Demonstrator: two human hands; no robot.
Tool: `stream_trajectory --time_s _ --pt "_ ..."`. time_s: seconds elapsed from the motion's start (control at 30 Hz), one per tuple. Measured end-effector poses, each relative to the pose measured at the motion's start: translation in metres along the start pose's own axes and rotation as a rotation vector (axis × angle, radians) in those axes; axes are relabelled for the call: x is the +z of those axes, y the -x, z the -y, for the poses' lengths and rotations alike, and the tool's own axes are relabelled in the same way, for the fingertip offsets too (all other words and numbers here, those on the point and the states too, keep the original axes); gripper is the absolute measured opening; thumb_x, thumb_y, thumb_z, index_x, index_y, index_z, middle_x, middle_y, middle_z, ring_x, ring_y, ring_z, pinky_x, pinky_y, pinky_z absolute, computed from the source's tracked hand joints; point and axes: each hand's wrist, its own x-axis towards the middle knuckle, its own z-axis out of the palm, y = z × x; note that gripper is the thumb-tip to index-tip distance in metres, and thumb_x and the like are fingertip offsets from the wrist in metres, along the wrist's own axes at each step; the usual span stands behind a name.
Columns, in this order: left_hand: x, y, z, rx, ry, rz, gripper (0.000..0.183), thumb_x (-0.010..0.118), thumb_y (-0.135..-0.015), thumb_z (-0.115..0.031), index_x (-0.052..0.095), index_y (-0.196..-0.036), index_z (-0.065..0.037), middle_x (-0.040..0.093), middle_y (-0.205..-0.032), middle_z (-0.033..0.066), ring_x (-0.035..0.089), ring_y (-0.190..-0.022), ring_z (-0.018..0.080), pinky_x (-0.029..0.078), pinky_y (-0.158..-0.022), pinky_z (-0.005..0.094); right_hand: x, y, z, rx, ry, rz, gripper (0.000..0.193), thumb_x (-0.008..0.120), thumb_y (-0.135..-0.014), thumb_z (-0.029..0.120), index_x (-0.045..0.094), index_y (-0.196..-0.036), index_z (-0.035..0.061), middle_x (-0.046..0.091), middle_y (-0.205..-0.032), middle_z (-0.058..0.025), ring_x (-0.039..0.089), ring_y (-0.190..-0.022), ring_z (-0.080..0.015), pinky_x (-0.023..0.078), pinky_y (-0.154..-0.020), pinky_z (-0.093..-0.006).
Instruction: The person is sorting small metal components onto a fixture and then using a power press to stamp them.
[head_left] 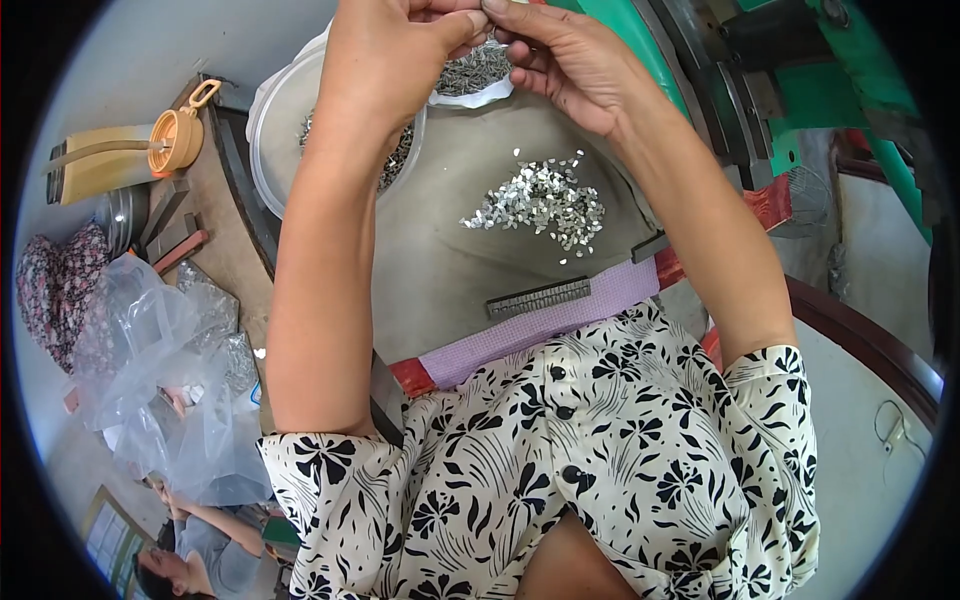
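Observation:
My left hand [390, 45] and my right hand [565, 60] meet at the top of the view, fingertips pinched together over a white container of small dark metal pieces [475, 75]. Whatever sits between the fingertips is too small to make out. Below the hands, a heap of small shiny silver pieces [545, 205] lies on the grey work surface [450, 260]. A dark toothed metal strip [538, 297] rests near the front edge, beside a purple cloth [560, 320].
A clear round bowl [275, 130] with more metal pieces stands under my left forearm. A yellow bottle [120, 160] lies at the left, crumpled plastic bags [165, 380] lower left. Green machinery [780, 90] fills the upper right. Another person [190, 560] sits at the bottom left.

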Motion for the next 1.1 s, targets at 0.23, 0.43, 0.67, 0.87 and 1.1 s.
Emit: stream_trajectory --time_s 0.23,0.43,0.67,0.87,1.1 --pt "0.01 0.01 -0.014 0.088 -0.602 -0.153 0.019 0.074 -0.085 -0.014 0.073 -0.096 0.001 0.072 -0.075 0.0092 0.07 -0.074 0.0157 0.054 -0.069 0.0293 -0.002 -0.008 0.003 0.029 0.112 -0.067 0.027 0.08 -0.086 0.028 0.073 -0.094 0.0039 0.07 -0.082 -0.0012 0.067 -0.073 -0.0075 0.055 -0.063 -0.0206" --pt "0.028 0.031 -0.015 0.366 -1.144 -0.12 0.015 0.069 -0.086 -0.017 0.069 -0.093 -0.003 0.07 -0.086 0.0131 0.067 -0.084 0.037 0.052 -0.073 0.0459 -0.007 -0.017 0.017 0.04 0.256 -0.11 0.017 0.07 -0.095 0.022 0.068 -0.091 0.0054 0.07 -0.075 -0.0014 0.064 -0.059 -0.0074 0.053 -0.053 -0.021" --pt "0.066 0.047 0.013 0.508 -1.49 -0.059 0.006 0.066 -0.078 -0.009 0.067 -0.084 -0.008 0.067 -0.081 0.0068 0.068 -0.083 0.021 0.051 -0.072 0.0341 -0.01 -0.011 0.018 0.076 0.453 -0.121 0.02 0.067 -0.097 0.023 0.067 -0.092 0.004 0.07 -0.084 -0.0034 0.067 -0.072 -0.0134 0.055 -0.066 -0.026" --pt "0.068 0.044 0.025 0.624 -1.361 -0.163 0.004 0.067 -0.074 -0.009 0.068 -0.076 -0.006 0.064 -0.073 0.0062 0.064 -0.07 0.0206 0.048 -0.068 0.032 -0.007 0.012 0.021 -0.103 0.498 -0.107 0.027 0.079 -0.087 0.023 0.073 -0.094 -0.0027 0.071 -0.081 -0.0077 0.068 -0.071 -0.0114 0.056 -0.063 -0.0229" --pt "0.082 0.07 0.026 0.667 -1.275 -0.148 0.003 0.064 -0.071 -0.009 0.064 -0.069 -0.008 0.06 -0.068 0.0042 0.062 -0.066 0.0182 0.047 -0.063 0.0314 -0.003 0.032 0.019 -0.083 0.622 -0.096 0.029 0.077 -0.089 0.03 0.073 -0.094 0.0022 0.07 -0.081 -0.0019 0.066 -0.072 -0.0072 0.049 -0.062 -0.0216"
